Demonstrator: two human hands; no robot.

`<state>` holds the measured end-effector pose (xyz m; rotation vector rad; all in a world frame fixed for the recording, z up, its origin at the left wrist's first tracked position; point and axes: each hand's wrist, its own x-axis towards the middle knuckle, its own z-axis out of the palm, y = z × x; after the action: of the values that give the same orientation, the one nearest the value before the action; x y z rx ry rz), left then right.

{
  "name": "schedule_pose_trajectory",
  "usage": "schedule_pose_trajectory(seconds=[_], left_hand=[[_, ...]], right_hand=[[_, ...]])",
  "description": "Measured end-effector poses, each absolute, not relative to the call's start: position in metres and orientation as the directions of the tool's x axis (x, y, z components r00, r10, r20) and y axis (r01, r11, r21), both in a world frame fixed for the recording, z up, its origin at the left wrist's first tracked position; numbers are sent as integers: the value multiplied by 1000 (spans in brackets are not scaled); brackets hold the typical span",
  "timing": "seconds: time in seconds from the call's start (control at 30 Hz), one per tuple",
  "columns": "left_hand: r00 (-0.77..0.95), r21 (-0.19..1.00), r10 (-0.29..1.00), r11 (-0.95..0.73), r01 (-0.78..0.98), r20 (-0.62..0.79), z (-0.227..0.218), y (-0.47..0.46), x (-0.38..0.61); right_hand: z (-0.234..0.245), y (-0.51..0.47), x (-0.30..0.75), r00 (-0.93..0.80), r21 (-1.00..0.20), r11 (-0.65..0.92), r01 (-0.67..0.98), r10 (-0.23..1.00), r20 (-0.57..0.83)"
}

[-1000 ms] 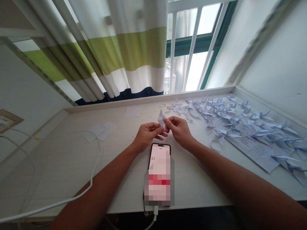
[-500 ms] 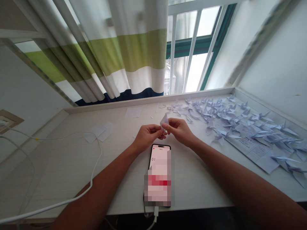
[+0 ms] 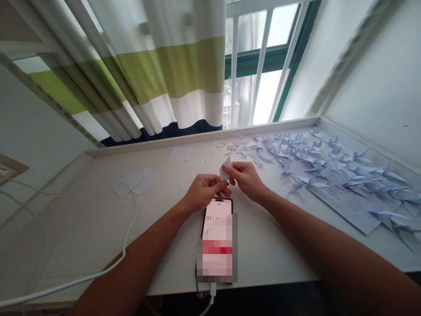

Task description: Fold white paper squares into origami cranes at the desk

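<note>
A small folded piece of white paper (image 3: 225,172) is held up between my two hands, just above the top of the phone. My right hand (image 3: 244,176) pinches its upper right side between thumb and fingers. From the lower left, my left hand (image 3: 208,189) closes on the bottom tip with thumb and fingertips. The phone (image 3: 217,237) lies face up below the hands, its screen lit and partly blurred out. Many folded paper cranes (image 3: 305,149) are spread over the right side of the desk.
Flat paper squares (image 3: 136,181) lie to the left, and another sheet (image 3: 180,153) rests near the back ledge. A printed sheet (image 3: 342,202) lies under some cranes. A white cable (image 3: 130,228) crosses my left forearm; another plug (image 3: 213,289) enters the phone.
My right hand's thumb has moved up along the folded paper, and the paper has turned slightly. My left hand has dropped a little towards the phone's top edge. The view has shifted slightly.
</note>
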<state>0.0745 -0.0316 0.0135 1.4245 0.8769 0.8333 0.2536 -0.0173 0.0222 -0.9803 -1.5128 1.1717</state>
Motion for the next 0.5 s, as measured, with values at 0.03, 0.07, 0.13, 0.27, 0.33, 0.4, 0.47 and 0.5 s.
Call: schedule_pose_trajectory(seconds=[0.03,0.07,0.13,0.27,0.33,0.4,0.47,0.5], left_hand=[[449,999,893,-5,41,-14,15,-32,75],[441,999,897,0,42,-19,16,-32,75],[440,999,898,4,37,-20,18,-32,76],[401,992,916,-70,101,23,16,-31,75],[300,961,950,-161,224,89,12,-29,73],[185,858,958,-278,431,218,8,-26,70],[173,698,921,-379,608,349,5,-25,68],[191,625,900,-413,662,392,5,-25,68]], right_hand=[[22,-17,255,-231,-973,225,48,950,208],[22,-16,255,-238,-971,232,50,947,214],[23,-15,256,-247,-970,240,41,943,223],[22,-13,255,-224,-983,175,-60,957,184],[22,-12,255,-188,-986,119,-119,972,140],[21,-11,254,-176,-987,51,-154,981,78],[20,-10,253,-191,-988,-12,-154,981,18],[19,-10,252,-181,-988,-19,-150,983,8]])
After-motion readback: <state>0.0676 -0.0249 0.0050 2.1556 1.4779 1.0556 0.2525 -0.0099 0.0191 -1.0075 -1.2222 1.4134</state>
